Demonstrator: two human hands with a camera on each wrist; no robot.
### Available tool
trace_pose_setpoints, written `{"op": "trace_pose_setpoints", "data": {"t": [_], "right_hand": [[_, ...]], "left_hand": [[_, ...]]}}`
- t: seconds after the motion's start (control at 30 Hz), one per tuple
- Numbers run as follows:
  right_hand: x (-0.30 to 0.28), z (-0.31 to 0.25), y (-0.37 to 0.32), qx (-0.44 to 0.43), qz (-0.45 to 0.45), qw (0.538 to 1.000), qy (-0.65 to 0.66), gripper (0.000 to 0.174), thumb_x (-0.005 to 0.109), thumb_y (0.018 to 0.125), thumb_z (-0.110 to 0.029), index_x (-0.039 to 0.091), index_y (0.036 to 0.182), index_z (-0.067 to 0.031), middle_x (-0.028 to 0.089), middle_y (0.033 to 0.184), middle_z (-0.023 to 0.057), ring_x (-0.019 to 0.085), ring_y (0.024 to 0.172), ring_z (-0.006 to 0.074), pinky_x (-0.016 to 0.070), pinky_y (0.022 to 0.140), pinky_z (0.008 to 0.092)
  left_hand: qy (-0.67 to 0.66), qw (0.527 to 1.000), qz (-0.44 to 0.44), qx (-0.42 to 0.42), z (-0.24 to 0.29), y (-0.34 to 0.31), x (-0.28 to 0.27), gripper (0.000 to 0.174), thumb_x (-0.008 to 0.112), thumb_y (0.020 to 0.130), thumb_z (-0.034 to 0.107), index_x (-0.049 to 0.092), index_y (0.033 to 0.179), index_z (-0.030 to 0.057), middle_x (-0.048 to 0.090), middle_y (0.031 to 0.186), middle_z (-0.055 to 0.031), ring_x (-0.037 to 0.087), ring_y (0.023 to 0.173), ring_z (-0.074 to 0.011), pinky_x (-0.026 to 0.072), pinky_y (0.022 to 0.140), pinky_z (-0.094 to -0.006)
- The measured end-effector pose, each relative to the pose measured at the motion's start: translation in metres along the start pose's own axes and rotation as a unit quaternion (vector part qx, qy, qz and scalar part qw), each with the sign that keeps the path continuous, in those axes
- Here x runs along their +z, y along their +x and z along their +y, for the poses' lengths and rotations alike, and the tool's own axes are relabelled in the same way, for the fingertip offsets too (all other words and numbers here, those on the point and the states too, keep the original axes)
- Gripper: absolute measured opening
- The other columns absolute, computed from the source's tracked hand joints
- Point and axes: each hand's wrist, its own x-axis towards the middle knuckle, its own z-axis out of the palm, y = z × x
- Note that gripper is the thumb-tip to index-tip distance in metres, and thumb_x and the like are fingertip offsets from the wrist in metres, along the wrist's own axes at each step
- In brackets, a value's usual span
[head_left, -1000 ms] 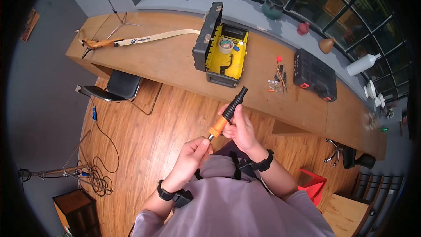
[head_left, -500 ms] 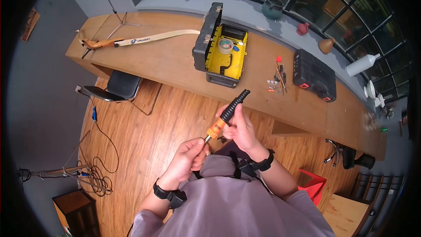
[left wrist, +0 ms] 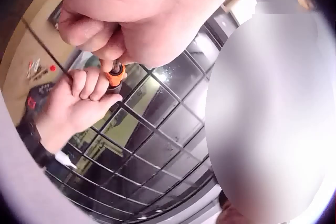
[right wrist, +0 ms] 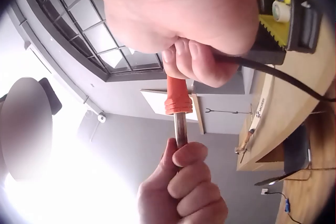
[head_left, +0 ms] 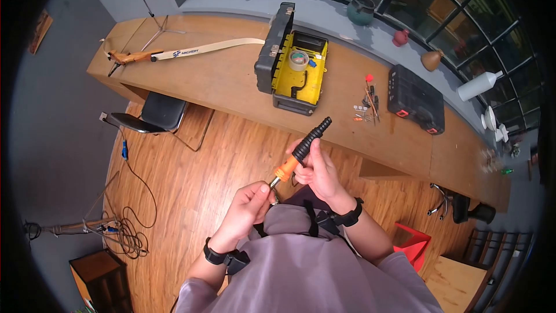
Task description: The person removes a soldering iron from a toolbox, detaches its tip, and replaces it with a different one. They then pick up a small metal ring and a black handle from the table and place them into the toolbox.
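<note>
A soldering iron with an orange handle, metal barrel and black ribbed, tapered sleeve is held slantwise in front of the body. My right hand grips it around the black ribbed part, thumb along the side. At the lower end, my left hand pinches the metal barrel between thumb and forefinger, its other fingers curled. In the right wrist view the barrel shows between both hands, its far end hidden in the left fist. A black cord runs off beside the right hand.
Beyond the hands stands a long wooden counter. On it are an open black-and-yellow toolbox, small tools, a black case and a bow limb. A black chair stands at the counter's left.
My left hand has shifted slightly left along the barrel, so more metal shows below the orange collar. The right hand keeps its hold, and the sleeve's tip has moved slightly right.
</note>
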Motion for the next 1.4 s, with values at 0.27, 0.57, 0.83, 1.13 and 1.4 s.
{"op": "trace_pose_setpoints", "data": {"t": [0.27,0.57,0.83,1.13,1.4], "right_hand": [[0.002,0.001,-0.003,0.007,0.03,0.998,0.051,0.062,0.023,0.108,-0.056,0.056,0.119,-0.0043,0.029,0.061,-0.0083,0.023,0.051,0.0017,0.023,0.047,0.0201],[0.002,0.001,-0.002,0.001,0.027,1.0,-0.006,0.059,0.026,0.109,-0.054,0.056,0.118,-0.0045,0.029,0.062,-0.0084,0.023,0.051,0.0015,0.0225,0.047,0.0194],[-0.002,0.0,-0.002,0.008,-0.02,0.996,0.083,0.065,0.024,0.105,-0.064,0.054,0.114,-0.0069,0.027,0.061,-0.0083,0.021,0.05,0.0028,0.0208,0.047,0.0205],[0.006,-0.003,-0.002,0.031,0.044,0.998,0.027,0.065,0.021,0.101,-0.07,0.046,0.109,-0.0105,0.023,0.06,-0.0085,0.018,0.048,0.0042,0.0192,0.046,0.0213],[0.001,0.003,-0.005,0.027,0.045,0.995,0.08,0.056,0.026,0.104,-0.063,0.048,0.112,-0.0118,0.027,0.061,-0.0074,0.021,0.048,0.0039,0.0205,0.046,0.021]], "left_hand": [[0.504,0.793,0.227,0.258,-0.005,0.0,0.022,0.02,0.062,0.1,0.02,0.058,0.091,0.0027,0.051,0.06,-0.0056,0.045,0.044,-0.0179,0.0362,0.043,-0.0329],[0.209,0.966,0.111,0.106,-0.005,0.005,0.008,0.026,0.056,0.103,0.027,0.058,0.087,0.007,0.049,0.057,-0.002,0.046,0.044,-0.0185,0.0346,0.043,-0.032],[0.483,0.815,0.221,0.232,-0.006,0.001,0.015,0.021,0.062,0.099,0.023,0.059,0.088,0.0051,0.055,0.059,-0.0069,0.055,0.048,-0.0222,0.0412,0.047,-0.0362],[0.143,0.985,0.066,0.072,-0.012,0.007,-0.001,0.031,0.052,0.106,0.029,0.057,0.088,0.0047,0.048,0.063,0.0042,0.043,0.05,-0.0111,0.036,0.046,-0.0292],[0.609,0.689,0.223,0.322,-0.003,0.003,0.022,0.019,0.069,0.092,0.018,0.058,0.085,0.0041,0.058,0.066,-0.0129,0.062,0.057,-0.0321,0.0476,0.052,-0.0421]]}}
